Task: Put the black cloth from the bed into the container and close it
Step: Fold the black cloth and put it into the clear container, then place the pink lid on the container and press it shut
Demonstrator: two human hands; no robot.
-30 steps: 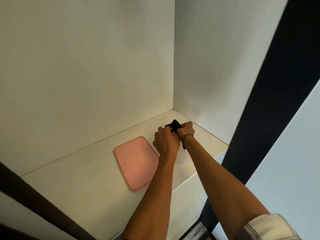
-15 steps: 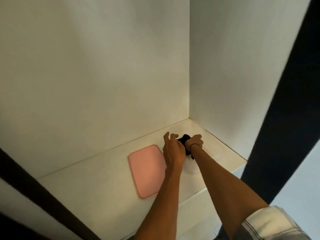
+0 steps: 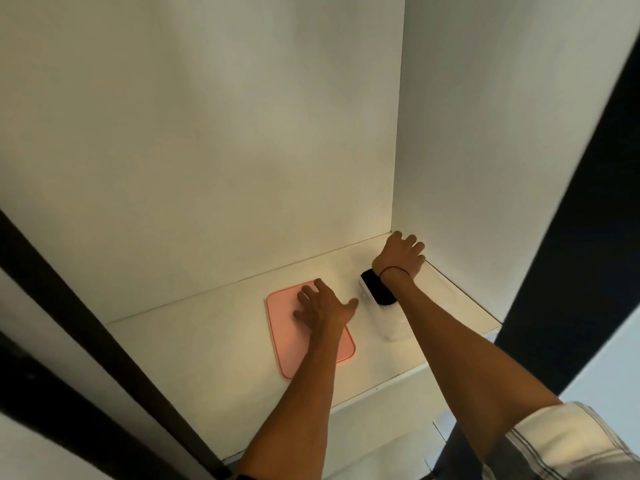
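A clear container (image 3: 389,322) stands on the white shelf (image 3: 207,341), with the black cloth (image 3: 377,289) lying inside it. My right forearm crosses over the container. My right hand (image 3: 401,256) rests at its far end near the shelf's back corner, fingers curled; what they touch is hidden. The pink lid (image 3: 280,327) lies flat on the shelf to the container's left. My left hand (image 3: 323,306) is spread open on top of the lid, fingers apart.
The shelf sits in a white cupboard with a back wall (image 3: 207,150) and a right side wall (image 3: 485,133) close to my right hand. A dark frame (image 3: 86,323) runs diagonally at the left, and a dark door edge (image 3: 571,237) stands at the right.
Both hands have let go of the black cloth, which now lies in the container. My left hand moved left onto the pink lid. My right hand moved to the container's far end.
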